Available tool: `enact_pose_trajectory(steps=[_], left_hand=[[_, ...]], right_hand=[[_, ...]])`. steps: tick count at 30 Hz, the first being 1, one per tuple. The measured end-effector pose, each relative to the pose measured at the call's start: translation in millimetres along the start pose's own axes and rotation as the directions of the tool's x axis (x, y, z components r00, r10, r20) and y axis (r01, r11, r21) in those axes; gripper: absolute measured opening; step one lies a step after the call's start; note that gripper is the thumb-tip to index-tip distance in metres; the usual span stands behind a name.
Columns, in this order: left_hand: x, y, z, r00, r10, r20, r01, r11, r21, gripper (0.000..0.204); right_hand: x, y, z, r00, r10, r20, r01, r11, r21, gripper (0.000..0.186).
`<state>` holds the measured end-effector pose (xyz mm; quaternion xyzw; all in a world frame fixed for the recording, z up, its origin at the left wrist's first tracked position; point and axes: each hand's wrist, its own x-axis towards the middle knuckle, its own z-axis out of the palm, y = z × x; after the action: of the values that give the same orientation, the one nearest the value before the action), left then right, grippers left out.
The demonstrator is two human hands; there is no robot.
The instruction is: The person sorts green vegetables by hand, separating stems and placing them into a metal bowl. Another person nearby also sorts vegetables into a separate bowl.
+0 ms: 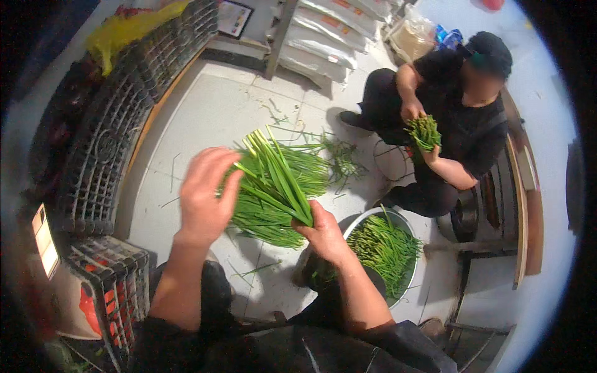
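Note:
My right hand (322,233) is closed round the lower end of a bunch of green leafy stalks (273,174), whose pale tips fan up and to the left. My left hand (208,183) hovers at the left side of these tips, fingers curved and apart from the thumb. Below both hands a larger pile of the same greens (264,227) lies on the tiled floor (174,118). By my right forearm a round metal basin (407,221) holds cut green stalks (388,252).
A co-worker (460,143) crouches at the right, both hands on a small bunch (425,132). Black plastic crates (106,149) line the left, with another crate (112,280) holding red bags beside me. Stacked white sacks (317,46) stand behind. A wooden board (530,205) edges the right.

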<state>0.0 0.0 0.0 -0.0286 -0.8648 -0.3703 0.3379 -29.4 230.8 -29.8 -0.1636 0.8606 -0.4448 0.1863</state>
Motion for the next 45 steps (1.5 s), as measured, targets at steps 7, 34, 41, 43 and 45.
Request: enact_pose_trajectory(steps=[7, 34, 41, 43, 45], left_hand=[[2, -8, -8, 0.991, 0.062, 0.122, -0.073, 0.993, 0.092, 0.026], [2, -36, -20, 0.702, -0.422, 0.574, 0.712, 0.404, -0.574, 0.019], [2, -67, -44, 0.795, -0.599, 0.094, 0.602, 0.76, -0.245, 0.021], [-5, -75, -45, 0.855, -0.516, 0.05, 0.513, 0.856, 0.064, 0.02], [-15, -80, -38, 0.907, -0.391, 0.154, 0.3, 0.859, 0.416, 0.018]], right_hand=[[5, -6, 8, 0.989, -0.023, 0.147, 0.028, 0.999, -0.031, 0.033], [-12, -20, -9, 0.888, 0.129, 0.442, -0.375, 0.758, 0.534, 0.031], [-9, -20, -14, 0.921, 0.143, 0.363, -0.34, 0.751, 0.566, 0.033], [-8, -20, -15, 0.946, 0.147, 0.288, -0.302, 0.719, 0.626, 0.031], [-7, -20, -16, 0.954, 0.174, 0.243, -0.29, 0.727, 0.622, 0.03]])
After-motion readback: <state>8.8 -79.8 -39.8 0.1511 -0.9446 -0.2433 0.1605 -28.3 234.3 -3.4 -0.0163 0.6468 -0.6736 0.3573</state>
